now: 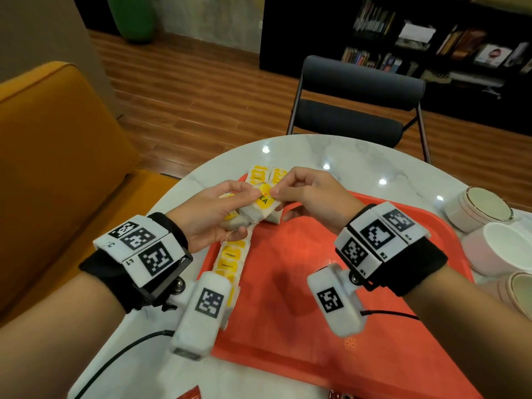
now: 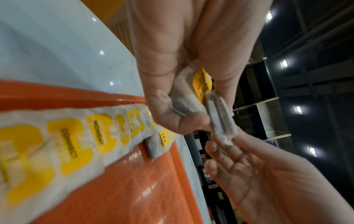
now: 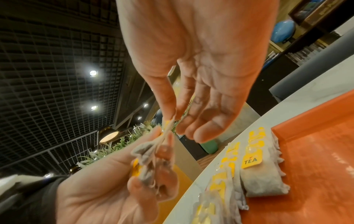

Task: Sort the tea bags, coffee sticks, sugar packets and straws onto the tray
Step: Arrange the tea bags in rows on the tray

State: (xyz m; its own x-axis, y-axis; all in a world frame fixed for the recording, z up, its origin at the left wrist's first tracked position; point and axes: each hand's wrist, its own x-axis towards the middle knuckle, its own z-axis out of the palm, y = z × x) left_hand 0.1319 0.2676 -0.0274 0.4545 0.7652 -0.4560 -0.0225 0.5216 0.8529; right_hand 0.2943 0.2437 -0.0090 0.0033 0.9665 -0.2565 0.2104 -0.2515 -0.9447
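Both hands meet above the far left corner of the orange tray point(image 1: 288, 298). My left hand point(image 1: 244, 201) grips a small bunch of grey tea bags point(image 1: 244, 218) with yellow tags. My right hand point(image 1: 280, 192) pinches one tea bag point(image 1: 266, 203) of that bunch by its yellow "TEA" tag, thumb against forefinger. In the right wrist view the right hand point(image 3: 172, 115) pinches the strings point(image 3: 164, 134) that rise from the bunch point(image 3: 149, 163) in the left hand point(image 3: 114, 189). A row of tea bags point(image 1: 230, 260) lies along the tray's left edge, and more tea bags point(image 1: 260, 174) lie at its far corner.
The tray sits on a round marble table point(image 1: 345, 159). Pale pink and white bowls point(image 1: 501, 246) and a lidded container point(image 1: 478, 208) stand at the table's right edge. A dark chair point(image 1: 354, 105) stands beyond the table and an orange sofa point(image 1: 57, 168) to the left. A red packet point(image 1: 190, 394) shows at the near edge.
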